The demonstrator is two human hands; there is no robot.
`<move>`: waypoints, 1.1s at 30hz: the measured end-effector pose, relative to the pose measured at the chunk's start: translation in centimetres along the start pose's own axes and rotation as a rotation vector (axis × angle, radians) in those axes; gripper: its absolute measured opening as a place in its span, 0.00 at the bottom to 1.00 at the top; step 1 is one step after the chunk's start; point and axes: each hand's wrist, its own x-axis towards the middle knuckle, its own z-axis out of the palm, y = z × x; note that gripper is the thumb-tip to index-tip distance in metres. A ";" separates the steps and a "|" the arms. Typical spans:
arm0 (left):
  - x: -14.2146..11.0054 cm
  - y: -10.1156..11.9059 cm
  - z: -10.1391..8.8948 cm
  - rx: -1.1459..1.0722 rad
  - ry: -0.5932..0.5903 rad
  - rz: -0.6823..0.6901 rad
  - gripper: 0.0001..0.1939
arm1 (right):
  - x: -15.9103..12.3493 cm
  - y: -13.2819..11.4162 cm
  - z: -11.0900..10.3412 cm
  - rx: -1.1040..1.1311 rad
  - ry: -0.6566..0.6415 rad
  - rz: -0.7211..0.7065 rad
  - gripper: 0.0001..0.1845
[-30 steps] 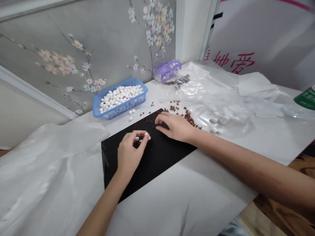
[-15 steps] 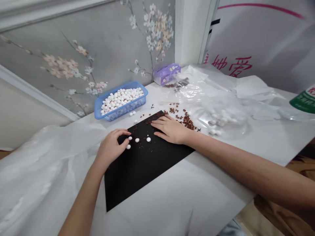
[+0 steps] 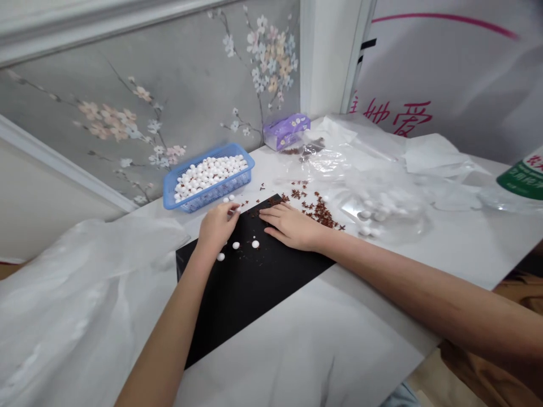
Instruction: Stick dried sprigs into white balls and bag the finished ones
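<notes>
My right hand (image 3: 292, 226) lies flat, fingers loosely together, on the black card (image 3: 237, 299); my left hand (image 3: 218, 226) curls narrowly at its top edge, holding what I cannot tell. Three white balls (image 3: 236, 245) lie on the card; many more fill the blue basket (image 3: 199, 202) beyond.

At the far right, the green-labelled bottle (image 3: 524, 178) is cut off by the picture edge, and its label is only partly visible. The near left part of the black sheet (image 3: 237, 294) is concealed by the left hand (image 3: 217, 229) and forearm. Whether anything is held in that hand cannot be determined. The white beads (image 3: 368, 215) are blurred by the clear plastic bag (image 3: 382, 181). The brown fragments (image 3: 323, 213) are too small to identify.
</notes>
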 end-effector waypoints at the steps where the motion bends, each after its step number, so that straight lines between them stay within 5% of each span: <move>1: -0.2 0.2 -0.1 0.000 0.029 -0.007 0.13 | 0.1 0.1 0.1 0.011 0.021 0.004 0.23; 7: -4.7 3.2 -0.2 -0.398 0.314 -0.103 0.12 | 0.3 0.7 0.4 0.090 0.147 0.012 0.16; 13: -9.5 6.0 0.6 -0.872 0.241 -0.315 0.12 | 0.1 0.8 0.3 0.107 0.226 0.039 0.12; 20: -9.3 6.0 1.0 -1.036 0.161 -0.447 0.12 | -0.1 -0.2 0.1 0.476 0.411 0.219 0.08; 33: -9.5 5.7 1.3 -1.065 0.160 -0.441 0.13 | 0.1 -1.7 -0.6 1.086 0.306 0.458 0.01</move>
